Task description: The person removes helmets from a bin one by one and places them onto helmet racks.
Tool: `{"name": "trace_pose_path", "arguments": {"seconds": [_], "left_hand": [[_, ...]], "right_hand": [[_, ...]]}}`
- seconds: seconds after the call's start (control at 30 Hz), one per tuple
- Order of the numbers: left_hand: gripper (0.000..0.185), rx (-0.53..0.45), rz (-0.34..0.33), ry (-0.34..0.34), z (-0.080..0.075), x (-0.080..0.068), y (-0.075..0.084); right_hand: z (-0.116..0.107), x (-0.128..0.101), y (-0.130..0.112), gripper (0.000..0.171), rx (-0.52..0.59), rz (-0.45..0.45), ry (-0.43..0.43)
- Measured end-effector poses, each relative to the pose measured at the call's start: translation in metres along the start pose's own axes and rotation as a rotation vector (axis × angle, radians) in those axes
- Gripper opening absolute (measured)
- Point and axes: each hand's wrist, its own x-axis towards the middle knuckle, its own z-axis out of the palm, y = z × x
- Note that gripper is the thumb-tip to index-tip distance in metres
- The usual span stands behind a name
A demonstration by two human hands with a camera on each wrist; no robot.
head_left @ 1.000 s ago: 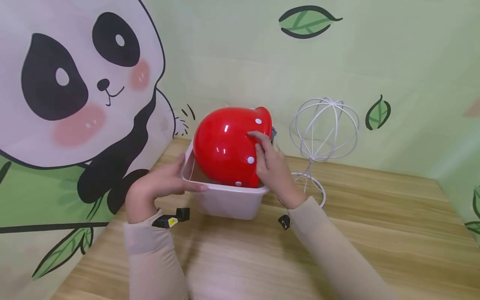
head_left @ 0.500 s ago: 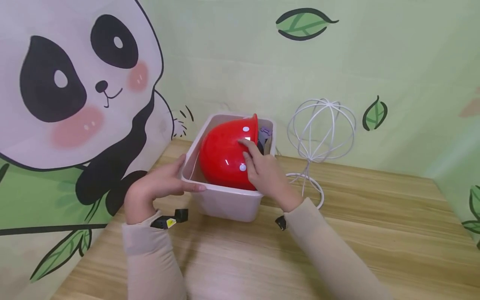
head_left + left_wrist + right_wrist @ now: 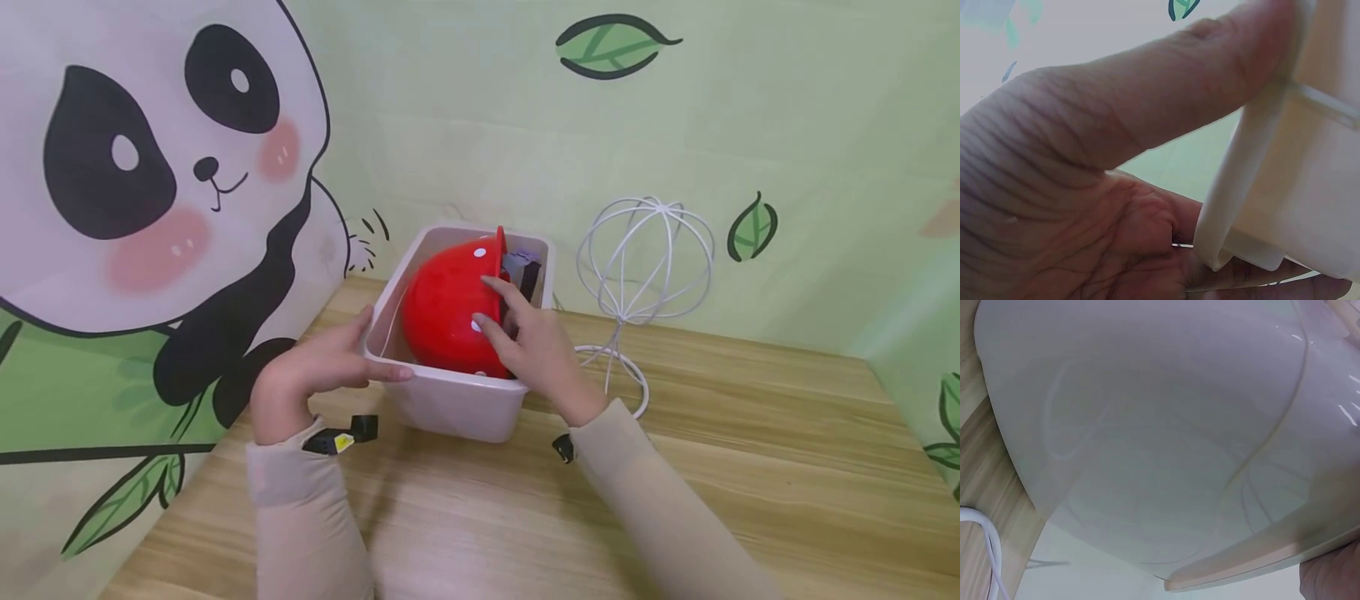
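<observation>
A glossy red helmet [image 3: 450, 312] with white round studs sits tilted in a white plastic bin [image 3: 453, 408], its brimmed opening facing right. My right hand [image 3: 543, 346] holds the helmet at its brim side, thumb and index finger on the shell; the other fingers are hidden. My left hand [image 3: 322, 371] grips the bin's near left corner. The left wrist view shows the thumb [image 3: 1210, 62] over the rim and the fingers along the outside. The bin's smooth outer wall [image 3: 1147, 444] fills the right wrist view. Grey, purple and black parts [image 3: 525, 271] show beside the helmet's opening.
A white wire stand [image 3: 621, 312] with a ball-shaped top stands right of the bin on the wooden table [image 3: 712, 467]. A green wall cloth [image 3: 465, 108] with a panda and leaves hangs behind. Small black cameras [image 3: 341, 437] are strapped to both wrists.
The helmet has gone down into the bin, and its brim has swung left, uncovering the bin's back rim and the parts at right. My right hand moved with it; the left stayed put.
</observation>
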Motion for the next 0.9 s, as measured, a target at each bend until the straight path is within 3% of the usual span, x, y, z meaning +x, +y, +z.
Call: {"name": "trace_pose_path", "arguments": {"seconds": [0.3,0.9], "left_hand": [[0.125,0.029,-0.037,0.008,-0.0007,-0.001,0.0002],[0.122,0.018,-0.017,0.007,-0.0001,-0.0006,0.0007]], "right_hand": [[-0.0007,0.0001,-0.0026,0.055,-0.031,-0.008,-0.002],[-0.0012,-0.001,-0.0055,0.057,-0.032,0.014,-0.058]]}}
